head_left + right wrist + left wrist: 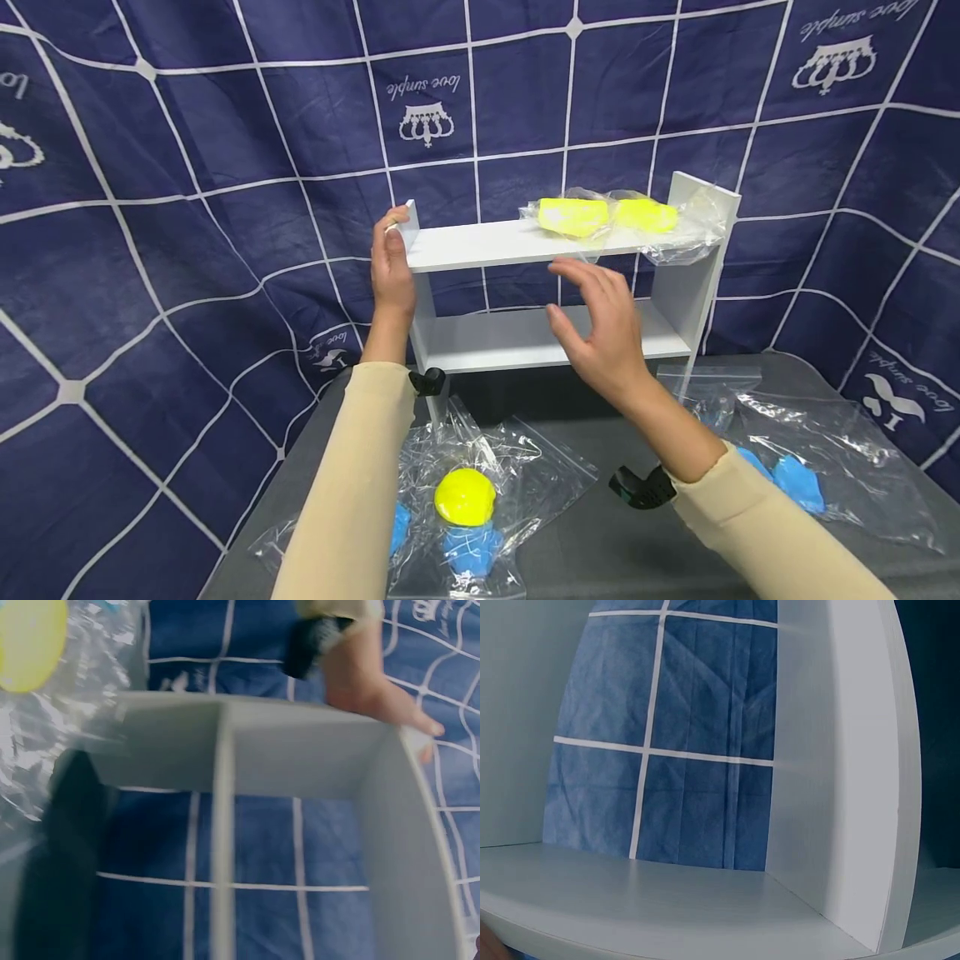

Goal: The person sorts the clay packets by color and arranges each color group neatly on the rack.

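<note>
A white two-tier shelf (480,248) stands upright on the dark table. My left hand (392,267) grips its left side panel near the top corner, the fingers bent over the edge. In the right wrist view that left hand (379,697) is at the shelf's corner too. My right hand (603,329) hangs in front of the shelf, fingers gently curved and apart, holding nothing. Two bright yellow pieces in clear bags, one piece (573,217) left of the other (647,215), lie on the upper board. Shelf boards (866,765) fill the left wrist view.
Clear zip bags (540,467) lie on the table (600,550) at front left, with a yellow round piece (465,497) and a blue piece (472,550). Another clear bag (862,467) with blue pieces (798,483) lies right. A blue gridded cloth (300,100) hangs behind.
</note>
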Demonstrator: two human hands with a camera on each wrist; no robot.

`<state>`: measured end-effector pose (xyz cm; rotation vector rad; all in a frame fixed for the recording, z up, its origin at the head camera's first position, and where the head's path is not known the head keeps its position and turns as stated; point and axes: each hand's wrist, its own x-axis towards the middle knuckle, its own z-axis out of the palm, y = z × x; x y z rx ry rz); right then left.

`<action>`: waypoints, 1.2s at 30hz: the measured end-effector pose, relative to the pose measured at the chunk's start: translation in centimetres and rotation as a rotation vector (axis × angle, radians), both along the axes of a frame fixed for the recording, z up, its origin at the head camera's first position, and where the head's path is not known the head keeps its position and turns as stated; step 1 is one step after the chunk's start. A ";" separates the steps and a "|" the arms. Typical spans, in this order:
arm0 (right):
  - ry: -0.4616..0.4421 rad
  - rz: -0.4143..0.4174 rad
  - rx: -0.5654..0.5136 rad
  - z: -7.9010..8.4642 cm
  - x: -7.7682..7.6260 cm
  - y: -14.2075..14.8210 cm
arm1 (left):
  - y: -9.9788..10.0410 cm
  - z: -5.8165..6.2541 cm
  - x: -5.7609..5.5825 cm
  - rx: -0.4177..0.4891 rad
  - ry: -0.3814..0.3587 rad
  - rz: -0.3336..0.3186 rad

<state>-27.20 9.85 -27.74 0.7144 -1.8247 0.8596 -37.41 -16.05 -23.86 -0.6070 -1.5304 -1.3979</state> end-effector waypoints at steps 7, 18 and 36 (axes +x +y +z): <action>-0.095 0.094 -0.021 -4.9 1.3 -0.9 | -0.5 -0.7 -0.9 -0.011 -0.006 0.011; -0.206 0.209 0.084 -12.3 2.3 -4.0 | -0.9 -0.4 -0.7 -0.028 -0.015 0.017; -0.705 0.356 0.295 -19.2 3.0 -6.4 | -0.5 -0.4 -0.8 -0.029 -0.020 -0.018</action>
